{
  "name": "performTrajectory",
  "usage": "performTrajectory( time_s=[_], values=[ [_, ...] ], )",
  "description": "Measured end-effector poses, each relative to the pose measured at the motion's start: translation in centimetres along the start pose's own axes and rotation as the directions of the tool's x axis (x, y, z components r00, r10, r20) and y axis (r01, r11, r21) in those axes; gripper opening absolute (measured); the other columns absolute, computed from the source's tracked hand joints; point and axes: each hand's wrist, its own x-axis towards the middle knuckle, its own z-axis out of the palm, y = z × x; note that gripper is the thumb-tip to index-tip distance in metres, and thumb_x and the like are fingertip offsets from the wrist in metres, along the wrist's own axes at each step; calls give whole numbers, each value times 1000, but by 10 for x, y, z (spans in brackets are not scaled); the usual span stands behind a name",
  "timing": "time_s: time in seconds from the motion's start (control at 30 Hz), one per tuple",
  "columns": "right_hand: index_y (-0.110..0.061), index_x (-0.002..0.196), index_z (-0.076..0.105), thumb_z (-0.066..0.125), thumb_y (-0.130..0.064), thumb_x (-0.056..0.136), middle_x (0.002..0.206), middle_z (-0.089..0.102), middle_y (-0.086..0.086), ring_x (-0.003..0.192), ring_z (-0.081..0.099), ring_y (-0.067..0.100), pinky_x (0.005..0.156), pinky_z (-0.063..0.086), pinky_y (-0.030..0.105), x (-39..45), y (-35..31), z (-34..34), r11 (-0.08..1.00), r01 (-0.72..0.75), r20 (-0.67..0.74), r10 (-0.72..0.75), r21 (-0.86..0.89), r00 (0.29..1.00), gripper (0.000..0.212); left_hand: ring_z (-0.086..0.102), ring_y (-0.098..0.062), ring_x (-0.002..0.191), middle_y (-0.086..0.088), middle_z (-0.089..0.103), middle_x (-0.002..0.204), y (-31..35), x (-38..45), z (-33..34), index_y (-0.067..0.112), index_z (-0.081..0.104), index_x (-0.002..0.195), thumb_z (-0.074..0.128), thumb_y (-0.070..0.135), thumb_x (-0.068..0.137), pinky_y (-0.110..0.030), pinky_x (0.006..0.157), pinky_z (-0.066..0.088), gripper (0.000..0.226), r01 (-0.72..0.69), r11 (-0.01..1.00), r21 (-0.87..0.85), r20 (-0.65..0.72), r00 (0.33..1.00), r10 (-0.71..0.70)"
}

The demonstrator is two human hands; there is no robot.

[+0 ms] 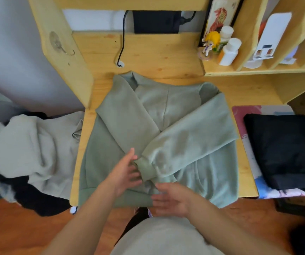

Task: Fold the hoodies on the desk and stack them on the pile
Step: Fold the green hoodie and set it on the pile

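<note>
- A pale beige hoodie [25,146] lies crumpled at 9 o'clock, off the left edge of the table [148,54], draped over dark clothing [43,201] beneath it.
- A clear suction hook [58,44] sticks to the wooden side panel at 10 o'clock.
- A black cable [122,37] runs down from 12 o'clock into a hole in the table top; beside it a black box [156,22] stands against the back wall.
- The sage green hoodie [157,137] lies spread flat in the middle of the table, both sleeves folded across its chest so they cross; the right sleeve's ribbed cuff [147,168] lies on top, near 6 o'clock.
- The left hand [126,175] has its fingers straight and loose, their tips touching the cuff, gripping nothing.
- The right hand [170,199] is held flat at the hoodie's lower hem, fingers relaxed and spread, holding nothing.
- On the shelf [258,71] at 1 o'clock stand two white bottles [229,51], a small figurine with yellow hair [211,42] and a framed picture [219,13]; any writing on the labels is too blurred to read.
- The shelf's upright compartments at 2 o'clock hold a white device [272,36] and some papers.
- At 3 o'clock the pile of folded dark hoodies [284,150] sits on a colourful mat [247,115], well apart from the green one.
</note>
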Motion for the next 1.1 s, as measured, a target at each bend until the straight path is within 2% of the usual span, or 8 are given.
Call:
performTrajectory(
  time_s=[0.13, 0.23, 0.3, 0.43, 0.6, 0.77, 0.9, 1.1],
  values=[
    [-9, 111, 65, 63, -13, 96, 92, 74, 7, 79, 71, 19, 74, 58, 34, 3, -15, -34, 971, 132, -111, -156, -197, 981, 16, 56, -18, 52, -11, 61, 77, 1, 19, 8, 3, 55, 129, 62, 0, 93, -23, 47, 45, 37, -69, 923, 378, -214, 964, 160],
    [-3, 104, 67, 59, -6, 92, 81, 71, 11, 67, 64, 19, 65, 50, 30, -2, -32, -71, 901, 190, -303, -320, -389, 897, 14, 61, -28, 78, -13, 62, 90, 4, 18, 7, 5, 58, 113, 61, 11, 81, -39, 74, 55, 33, -97, 816, 569, -228, 936, 270],
    [-4, 99, 68, 57, -7, 92, 82, 70, 11, 69, 62, 22, 66, 51, 35, 1, -34, -94, 867, 158, -425, -382, -473, 821, 13, 56, -34, 114, -13, 57, 120, 0, 5, 11, 15, 55, 127, 62, 22, 84, -44, 98, 46, 43, -28, 426, 904, -179, 881, 438],
    [-22, 125, 59, 52, -26, 98, 124, 60, 5, 110, 57, 27, 87, 46, 36, 3, -29, -122, 696, -15, -533, -536, -718, 654, 27, 35, -39, 145, -17, 38, 154, -17, 1, 42, 16, 47, 149, 57, 30, 95, -51, 118, 34, 57, -319, -201, 926, 339, 469, 816],
    [-26, 154, 31, 50, -24, 98, 157, 26, 6, 142, 27, 32, 113, 34, 46, 8, -8, -158, 627, -141, -558, -540, -766, 630, 60, 0, -39, 157, -11, 9, 170, -63, 58, 41, 30, 23, 161, 23, 58, 101, -54, 125, -1, 66, -295, -413, 862, 487, 707, 512],
    [-25, 153, 36, 53, -23, 98, 159, 22, 6, 141, 25, 34, 115, 31, 40, 1, -7, -176, 537, -186, -503, -536, -823, 679, 58, -27, -34, 152, -7, -20, 169, -56, 52, 44, 38, -5, 161, -3, 64, 90, -53, 123, -14, 76, -247, -394, 885, 411, 813, 413],
    [-32, 154, 30, 53, -24, 96, 161, 16, 10, 143, 25, 40, 114, 30, 41, 0, -29, -192, 472, -222, -493, -588, -853, 642, 63, -7, -39, 156, -9, -5, 172, -78, 14, 41, 46, 8, 160, 20, 59, 101, -60, 124, 5, 62, -145, 1, 989, 111, 763, 636],
    [-46, 158, 4, 47, -21, 98, 139, 46, 17, 121, 54, 39, 94, 46, 44, 20, -65, -212, 451, -190, -457, -613, -872, 645, 79, -7, -39, 156, -10, -15, 170, -107, 1, 61, 49, -12, 157, 27, 59, 104, -62, 123, 3, 67, -13, 378, 926, -189, 850, 491]
  ],
)
